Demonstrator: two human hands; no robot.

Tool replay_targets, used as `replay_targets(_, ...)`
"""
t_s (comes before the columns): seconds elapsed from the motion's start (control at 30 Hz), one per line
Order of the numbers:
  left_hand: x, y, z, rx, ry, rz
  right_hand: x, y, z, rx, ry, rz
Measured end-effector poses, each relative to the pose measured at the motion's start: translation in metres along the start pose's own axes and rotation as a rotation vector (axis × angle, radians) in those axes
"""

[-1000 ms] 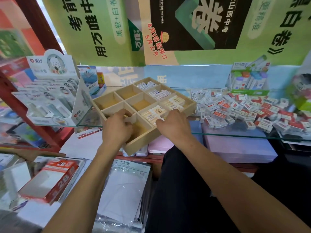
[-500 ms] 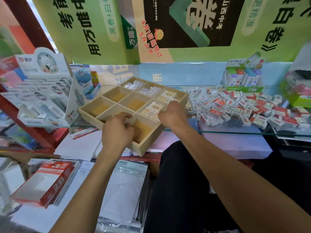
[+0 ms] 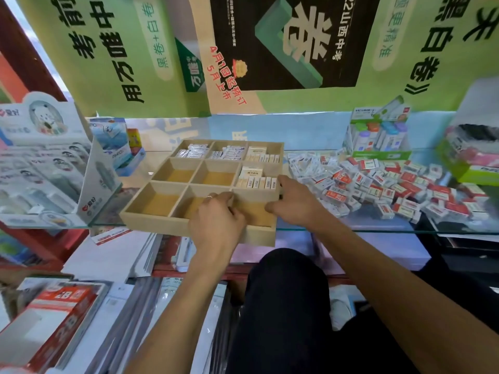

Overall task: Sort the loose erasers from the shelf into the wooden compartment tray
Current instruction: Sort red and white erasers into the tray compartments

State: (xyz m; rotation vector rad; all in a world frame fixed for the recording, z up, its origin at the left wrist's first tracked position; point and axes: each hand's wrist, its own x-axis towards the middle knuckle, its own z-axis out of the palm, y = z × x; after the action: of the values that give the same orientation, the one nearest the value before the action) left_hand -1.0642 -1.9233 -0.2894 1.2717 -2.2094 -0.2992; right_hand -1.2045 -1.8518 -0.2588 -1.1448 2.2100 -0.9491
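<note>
Glass shelf [image 3: 378,230], clear and flat, with green printed posters hanging behind it. Wooden compartment tray [image 3: 151,221]: pale wood, square, three by three cells, sitting on the shelf with its near edge overhanging the glass. The far row of cells and the middle-right cell hold small boxed erasers packed in rows; the other cells that can be seen show bare tan floors. Loose erasers [image 3: 378,184]: a heap of small rectangular blocks in white, red and blue sleeves, lying on the shelf just right of the tray. Left hand [image 3: 216,225]: curled over the tray's near rim and the divider of the near-middle cell, fingers apparently gripping the wood, their tips hidden. Right hand [image 3: 294,203]: clasping the tray's right wall at the near-right cell. Cardboard display box [image 3: 89,190], white, at the left, cut off by the frame edge.
</note>
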Motion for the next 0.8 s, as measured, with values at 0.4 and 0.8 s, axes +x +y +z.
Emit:
replay_targets(0.4, 0.017, 0.010, 0.022, -0.023, -0.027, 0.323, 0.017, 0.026, -0.020, -0.296, 0.229, -0.055)
replay_targets(0.8, 0.013, 0.015, 0.022, -0.032, 0.069, 0.250, 0.004, 0.042, -0.024, -0.315, 0.175, -0.170)
